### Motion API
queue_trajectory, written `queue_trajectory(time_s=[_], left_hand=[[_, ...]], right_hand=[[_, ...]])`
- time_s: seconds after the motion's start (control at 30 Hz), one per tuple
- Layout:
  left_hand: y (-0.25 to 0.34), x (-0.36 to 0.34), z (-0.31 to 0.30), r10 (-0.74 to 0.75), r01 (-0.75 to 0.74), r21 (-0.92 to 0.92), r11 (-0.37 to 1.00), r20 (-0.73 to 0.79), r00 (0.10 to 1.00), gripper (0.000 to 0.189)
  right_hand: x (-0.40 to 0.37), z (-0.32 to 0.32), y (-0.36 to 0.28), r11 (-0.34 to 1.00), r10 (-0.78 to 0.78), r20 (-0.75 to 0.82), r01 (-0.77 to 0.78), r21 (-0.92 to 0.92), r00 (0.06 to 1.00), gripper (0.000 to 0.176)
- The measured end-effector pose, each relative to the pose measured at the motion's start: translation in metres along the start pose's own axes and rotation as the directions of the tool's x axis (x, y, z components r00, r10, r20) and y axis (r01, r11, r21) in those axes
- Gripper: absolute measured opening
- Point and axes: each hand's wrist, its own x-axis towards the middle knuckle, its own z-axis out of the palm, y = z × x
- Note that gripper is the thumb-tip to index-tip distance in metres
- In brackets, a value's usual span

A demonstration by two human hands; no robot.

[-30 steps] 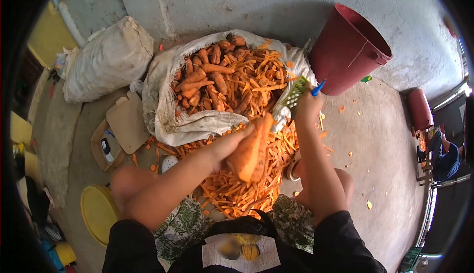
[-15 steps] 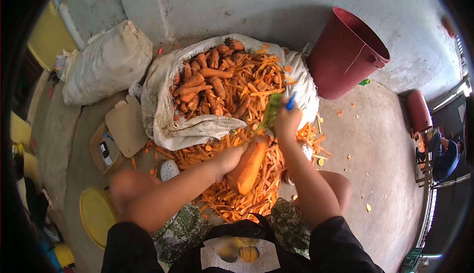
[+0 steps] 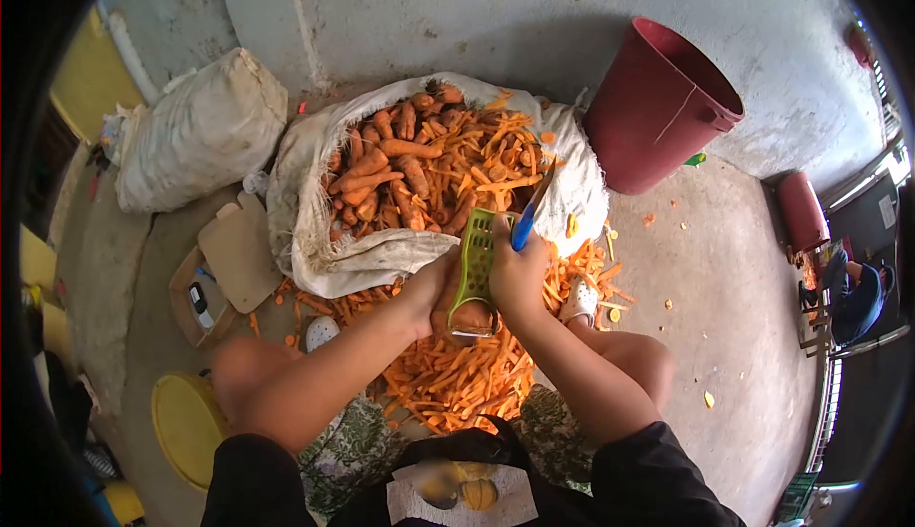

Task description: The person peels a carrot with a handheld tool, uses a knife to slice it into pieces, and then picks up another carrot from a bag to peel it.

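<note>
My left hand [image 3: 426,296] is closed around a thick carrot [image 3: 469,318], partly hidden by the hand and the peeler. In my right hand [image 3: 520,281] is a green peeler [image 3: 475,258] with a perforated handle, its metal blade at the near end of the carrot. The same hand also grips a blue-handled knife [image 3: 523,230], its blade pointing up and away. Orange peelings [image 3: 467,384] lie heaped on the floor under both hands. Just beyond is an open white sack [image 3: 367,265] holding whole carrots [image 3: 396,160] and more peelings.
A full white sack [image 3: 205,131] leans by the wall at left, near an open cardboard box [image 3: 243,255] with a small device inside. A tall red bin [image 3: 658,112] stands back right. A yellow lid [image 3: 186,429] is at left; another person [image 3: 858,303] sits far right.
The peeler has swung from beyond the carrot's far end down over the carrot toward me. My right hand has come nearer, and the carrot looks turned in my left hand.
</note>
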Motion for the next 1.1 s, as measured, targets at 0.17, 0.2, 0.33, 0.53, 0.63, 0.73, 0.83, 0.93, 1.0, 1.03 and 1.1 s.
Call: queue_trajectory(time_s=[0.17, 0.2, 0.33, 0.53, 0.63, 0.73, 0.83, 0.93, 1.0, 1.03, 1.1], left_hand=[[-0.005, -0.005, 0.006, -0.022, 0.027, 0.077, 0.997, -0.06, 0.998, 0.039], [-0.008, -0.006, 0.007, -0.098, 0.103, 0.157, 0.982, -0.045, 0.994, 0.04], [-0.017, -0.024, 0.027, -0.205, 0.189, 0.463, 0.866, -0.018, 0.979, 0.046], [-0.01, -0.013, 0.005, -0.204, 0.221, 0.128, 0.967, -0.133, 0.97, 0.051], [-0.008, -0.007, -0.001, -0.124, 0.124, 0.117, 0.985, -0.005, 0.992, 0.045], [-0.007, -0.005, -0.001, -0.062, 0.059, 0.09, 0.994, 0.021, 0.998, 0.042], [-0.009, -0.005, -0.001, -0.069, 0.07, 0.024, 0.997, -0.056, 0.996, 0.043], [-0.015, -0.005, -0.004, -0.103, 0.114, 0.102, 0.988, -0.11, 0.989, 0.042], [-0.015, -0.013, 0.004, -0.213, 0.244, 0.255, 0.936, -0.143, 0.966, 0.042], [-0.015, -0.019, 0.005, -0.289, 0.271, 0.251, 0.929, 0.038, 0.957, 0.046], [-0.015, -0.024, 0.011, -0.284, 0.262, 0.279, 0.924, 0.043, 0.958, 0.047]], right_hand=[[0.021, -0.009, 0.024, 0.97, -0.077, -0.148, 0.04, -0.239, 0.986, 0.021], [0.032, -0.016, 0.024, 0.966, -0.091, -0.212, 0.035, -0.255, 0.973, 0.022], [0.092, -0.065, 0.037, 0.87, -0.242, -0.498, -0.041, -0.491, 0.833, 0.029], [0.056, -0.031, -0.01, 0.987, 0.101, -0.261, -0.064, 0.147, 0.96, 0.025], [0.028, -0.013, 0.011, 0.998, 0.064, -0.043, -0.064, 0.001, 0.997, 0.021], [0.005, -0.005, 0.009, 0.997, 0.044, 0.024, -0.042, -0.069, 0.999, 0.022], [0.004, -0.005, 0.017, 0.96, -0.064, -0.032, 0.052, -0.276, 0.997, 0.023], [0.016, -0.007, 0.037, 0.894, -0.273, -0.149, 0.194, -0.403, 0.95, 0.024], [0.046, -0.027, 0.038, 0.927, -0.123, -0.256, 0.019, -0.375, 0.959, 0.024], [0.066, -0.042, 0.048, 0.88, -0.193, -0.314, 0.023, -0.474, 0.93, 0.025], [0.087, -0.06, 0.049, 0.883, -0.185, -0.432, -0.043, -0.467, 0.883, 0.026]])
